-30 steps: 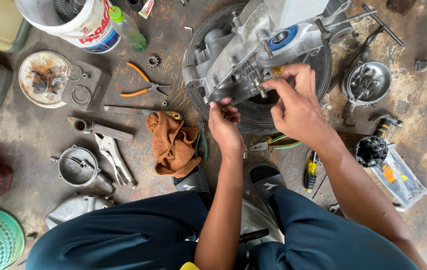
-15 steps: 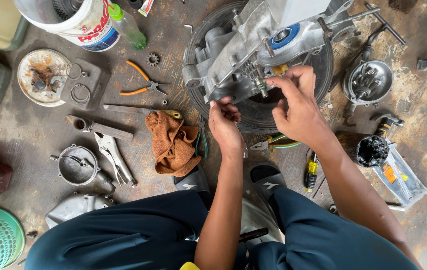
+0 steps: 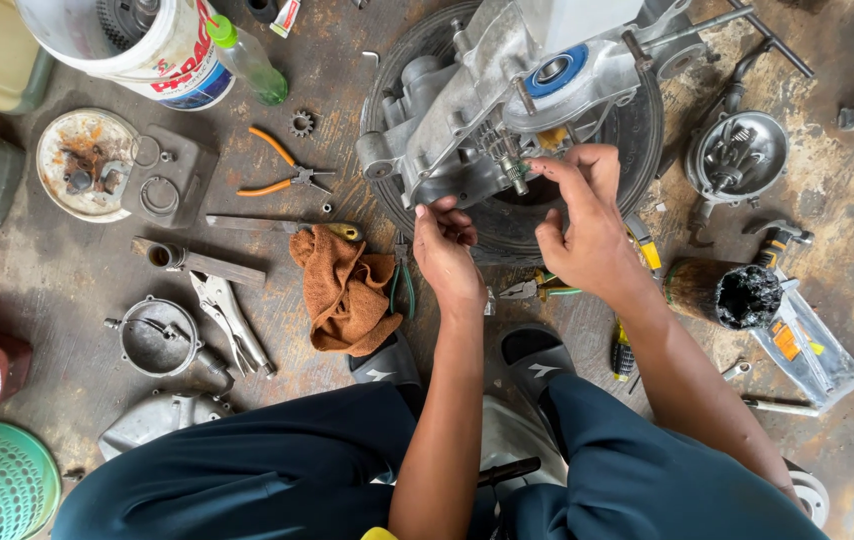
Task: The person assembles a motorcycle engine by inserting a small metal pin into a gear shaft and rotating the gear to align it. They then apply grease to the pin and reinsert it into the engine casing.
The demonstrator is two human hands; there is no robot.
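1. Engine case (image 3: 467, 120): grey cast-metal housing lying tilted across a dark round tyre (image 3: 637, 140) on the floor, ahead of the knees. Risk: it could rock or slide off the curved rubber if pushed sideways; nothing visibly blocks it.
2. Left hand (image 3: 444, 250): grip curled shut against the case's lower edge, apparently steadying it; what it holds, if anything, cannot be told. Risk: slippage on oily metal.
3. Right hand (image 3: 582, 225): narrow fingertip grip pinching a small green-tinted part (image 3: 524, 168) at the gear shaft (image 3: 503, 152). Risk: part dropped into floor clutter, or seated crooked.
4. Small loose gear (image 3: 302, 124) and rings (image 3: 157, 195) lie well apart on the floor; easily kicked or lost.
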